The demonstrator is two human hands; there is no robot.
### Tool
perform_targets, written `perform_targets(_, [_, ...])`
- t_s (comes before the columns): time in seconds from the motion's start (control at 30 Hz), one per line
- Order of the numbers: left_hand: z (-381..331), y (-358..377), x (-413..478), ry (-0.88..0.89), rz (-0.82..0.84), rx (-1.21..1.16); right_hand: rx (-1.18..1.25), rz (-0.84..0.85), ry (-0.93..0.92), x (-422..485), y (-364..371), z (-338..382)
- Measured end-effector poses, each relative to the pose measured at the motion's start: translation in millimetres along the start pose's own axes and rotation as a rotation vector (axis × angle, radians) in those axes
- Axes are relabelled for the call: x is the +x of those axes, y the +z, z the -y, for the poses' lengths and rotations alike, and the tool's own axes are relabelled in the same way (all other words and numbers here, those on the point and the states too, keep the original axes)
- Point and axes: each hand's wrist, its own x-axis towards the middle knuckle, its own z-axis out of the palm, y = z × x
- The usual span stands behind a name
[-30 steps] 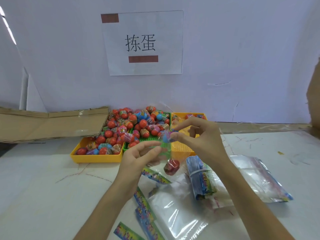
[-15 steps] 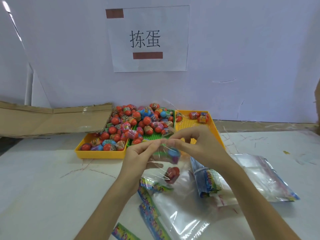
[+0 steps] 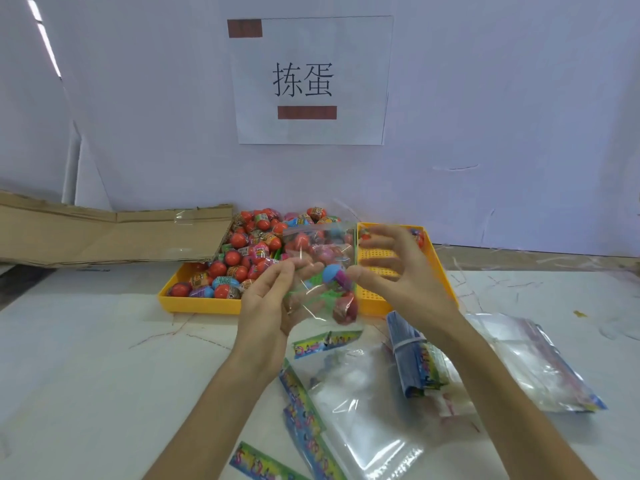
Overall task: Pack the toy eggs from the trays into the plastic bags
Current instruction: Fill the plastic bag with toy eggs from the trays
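Two hands hold one clear plastic bag (image 3: 320,271) up above the surface (image 3: 86,358), in front of the trays. The left hand (image 3: 273,299) grips the left side of the bag, with its thumb on the front and its fingers curled behind the plastic. The right hand (image 3: 394,271) is at the right edge of the bag; its thumb touches the bag, but its fingers are spread and blurred, so I cannot tell if it really pinches the plastic. Inside this bag are a few toy eggs: a blue and purple egg (image 3: 334,274) in the middle and a dark red egg (image 3: 346,308) at the lower right corner.

Behind the bag, the left yellow tray (image 3: 194,304) is full of toy eggs (image 3: 239,258), mostly red, some blue. The middle of the pile lies on a green tray (image 3: 277,254), mostly hidden. The right yellow tray (image 3: 440,268), behind the right hand, has only a few eggs at its far end.

Below the bag, near the person, empty plastic bags (image 3: 363,410) with colourful header strips lie flat on the surface. To the right of them lies a bundle of folded bags (image 3: 415,362), and further right a stack of clear bags (image 3: 526,362).
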Motion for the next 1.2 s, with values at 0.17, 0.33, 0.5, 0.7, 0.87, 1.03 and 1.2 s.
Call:
perform_targets(0.17, [1, -1, 0, -0.001, 0.055, -0.025, 0.157, -0.018, 0.024, -2, 14, -4])
perform_targets(0.33, [3, 1, -2, -0.010, 0.134, 0.107, 0.151, -0.031, -0.017, -3, 23, -5])
perform_targets(0.5, [2, 3, -3, -0.022, 0.130, 0.185, 0.126, -0.077, -0.060, -5, 26, -5])
perform_targets(0.7, [3, 4, -5, 0.040, 0.225, 0.232, 0.037, -0.130, -0.126, -7, 28, -5])
perform_targets(0.87, [6, 1, -2, 0.130, 0.082, 0.311, 0.097, -0.119, -0.117, -8, 32, -5])
perform_targets(1.03, [4, -2, 0, 0.184, 0.038, 0.321, 0.122, -0.090, -0.086, -8, 37, -7])
perform_targets(1.2, [3, 0, -2, 0.211, 0.016, 0.331, 0.123, 0.089, 0.047, -9, 36, -10])
